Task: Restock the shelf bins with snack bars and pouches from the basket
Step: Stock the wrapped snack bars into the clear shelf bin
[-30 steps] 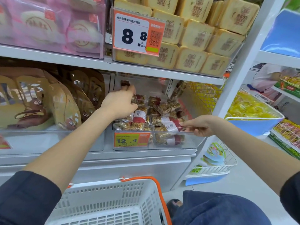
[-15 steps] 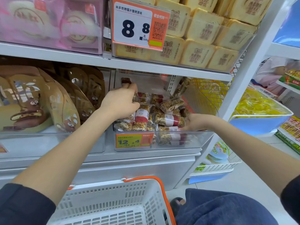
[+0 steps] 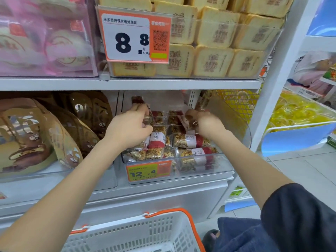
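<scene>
A clear shelf bin (image 3: 223, 165) with an orange 12.4 price tag (image 3: 149, 170) holds several nut snack bars (image 3: 190, 140) in clear wrappers with red and white labels. My left hand (image 3: 129, 129) is inside the bin at its left, closed on an upright snack bar (image 3: 139, 102) whose dark red end sticks up above my fingers. My right hand (image 3: 207, 124) is deeper in the bin at the right, fingers pinched on another bar's wrapper (image 3: 189, 120). The white basket with an orange rim (image 3: 145, 233) sits below, in front of me.
Brown pouches with cartoon animals (image 3: 45, 135) fill the bin to the left. Above are pale bread slabs (image 3: 209, 51) behind an 8.8 tag (image 3: 134, 37) and pink packs (image 3: 45, 37). A white upright (image 3: 276, 84) bounds the shelf; a blue tub of yellow packs (image 3: 298, 124) lies right.
My right hand has moved from the bin's front right corner up and back into the bin and pinched a bar. My left hand stays on its upright bar. The view has come closer.
</scene>
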A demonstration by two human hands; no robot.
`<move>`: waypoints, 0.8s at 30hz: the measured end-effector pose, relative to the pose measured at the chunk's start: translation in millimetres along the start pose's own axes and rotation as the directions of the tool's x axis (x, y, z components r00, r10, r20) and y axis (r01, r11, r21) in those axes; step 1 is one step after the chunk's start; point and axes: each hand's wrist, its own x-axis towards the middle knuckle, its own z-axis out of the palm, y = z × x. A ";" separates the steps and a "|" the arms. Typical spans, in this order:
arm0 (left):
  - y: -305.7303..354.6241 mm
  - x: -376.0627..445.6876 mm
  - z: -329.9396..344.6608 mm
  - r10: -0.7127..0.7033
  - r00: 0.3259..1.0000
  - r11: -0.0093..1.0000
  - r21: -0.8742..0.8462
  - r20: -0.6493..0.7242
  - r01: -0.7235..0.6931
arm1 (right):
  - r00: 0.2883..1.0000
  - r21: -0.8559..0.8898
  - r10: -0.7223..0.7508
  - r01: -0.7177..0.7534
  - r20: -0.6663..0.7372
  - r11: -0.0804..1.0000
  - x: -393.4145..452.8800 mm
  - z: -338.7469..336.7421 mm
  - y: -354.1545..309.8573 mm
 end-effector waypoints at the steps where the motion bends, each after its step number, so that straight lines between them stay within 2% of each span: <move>1: -0.3 0.1 0.5 0.002 1.000 1.000 -0.002 -0.005 -0.002 | 0.992 0.111 0.016 -0.001 -0.128 0.994 -4.7 0.0 -4.9; 2: -0.1 0.2 0.4 0.004 1.000 1.000 -0.008 -0.011 -0.004 | 0.970 0.194 -0.023 0.071 -0.241 0.978 -9.2 2.0 -11.3; 3: 0.2 0.7 0.7 0.002 1.000 1.000 -0.022 -0.015 -0.003 | 0.957 0.245 -0.097 0.167 -0.274 0.955 -16.1 2.5 -21.4; 5: 1.0 0.2 0.0 -0.011 1.000 0.997 -0.079 -0.017 0.009 | 0.944 0.360 -0.287 0.327 -0.161 0.874 -28.3 8.6 -37.5; 6: 0.8 -1.0 -0.9 -0.006 1.000 0.994 -0.105 -0.019 0.004 | 0.943 0.444 -0.328 0.320 -0.062 0.837 -34.4 9.5 -44.8; 7: 0.6 -1.6 -1.5 0.018 1.000 0.993 -0.113 -0.016 -0.019 | 0.953 0.533 -0.303 0.252 0.008 0.807 -38.8 9.6 -50.4; 9: 4.2 -1.5 -4.0 0.090 0.995 0.993 -0.075 0.033 -0.088 | 0.973 0.660 -0.228 0.159 0.019 0.734 -44.8 9.5 -58.8; 11: 11.0 3.5 -7.7 0.118 0.985 0.993 -0.033 0.128 -0.114 | 0.975 0.661 -0.220 0.147 0.028 0.736 -49.8 12.9 -68.6; 13: 20.3 14.3 -10.9 0.116 0.971 0.993 -0.039 0.209 -0.110 | 0.960 0.601 -0.256 0.142 0.109 0.787 -53.7 20.6 -77.9; 15: 33.5 32.6 -10.8 0.103 0.967 0.992 -0.088 0.232 -0.085 | 0.951 0.558 -0.272 0.147 0.146 0.816 -57.5 23.0 -79.5; 18: 52.8 72.1 5.2 0.068 0.969 0.984 -0.176 0.238 -0.026 | 0.952 0.656 -0.291 0.160 0.094 0.737 -57.2 5.8 -66.0; 20: 63.9 102.0 23.7 0.106 0.956 0.975 -0.218 0.274 -0.046 | 0.947 0.698 -0.302 0.144 0.107 0.701 -53.8 -10.4 -45.6; 22: 74.8 128.0 41.4 0.128 0.944 0.962 -0.269 0.306 -0.043 | 0.976 0.731 -0.197 0.065 0.096 0.679 -50.8 -21.0 -18.3; 24: 86.4 145.8 55.1 0.112 0.947 0.944 -0.331 0.300 -0.007 | 1.000 0.725 0.024 -0.023 0.009 0.688 -47.2 -23.0 8.8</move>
